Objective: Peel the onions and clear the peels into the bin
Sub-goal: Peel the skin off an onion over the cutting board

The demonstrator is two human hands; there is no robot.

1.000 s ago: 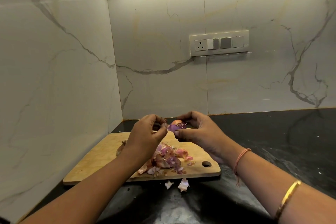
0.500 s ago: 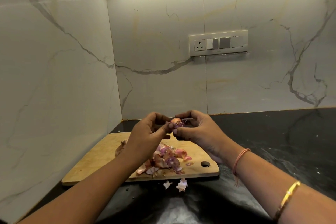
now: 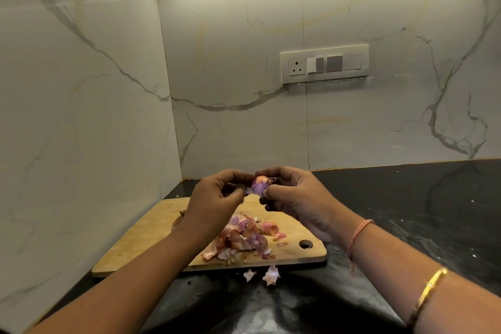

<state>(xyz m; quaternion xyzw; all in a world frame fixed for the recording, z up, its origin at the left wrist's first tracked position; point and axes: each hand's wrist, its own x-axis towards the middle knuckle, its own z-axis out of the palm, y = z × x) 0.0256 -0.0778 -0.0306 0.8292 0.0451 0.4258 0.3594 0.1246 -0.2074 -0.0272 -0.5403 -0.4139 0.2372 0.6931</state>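
A kitchen corner with white marble-look walls runs behind a dark stone desk [image 3: 406, 211], and a switch panel [image 3: 324, 64] with one socket sits on the far wall. On the desk, toward the left wall, lies a wooden cutting board [image 3: 141, 238] with a hanging hole at its near right corner.

Both hands are raised above the far part of the board and meet around a small onion [image 3: 260, 184]. The right hand [image 3: 295, 198] grips it, thumb and fingers [image 3: 273, 192] curled around its right side. The left hand [image 3: 214, 198] has its fingertips pressed together at the onion's left side, apparently pinching a pale flap of skin. The onion shows purple flesh low down and papery orange skin on top, so it looks only partly peeled.

The peeling seems well under way. A pile of peels [image 3: 244, 238], pink, purple and brown, lies on the near middle of the board, and two stray peels [image 3: 271, 275] have dropped onto the desk just beside the board's near edge. A roundish pale object [image 3: 177, 221] at the board's left is mostly hidden by the left forearm; it cannot be told whether it is another onion.

What remains, by this view, is finishing this onion and then gathering every peel, strays included. No bin is in view, and no clearing has begun.
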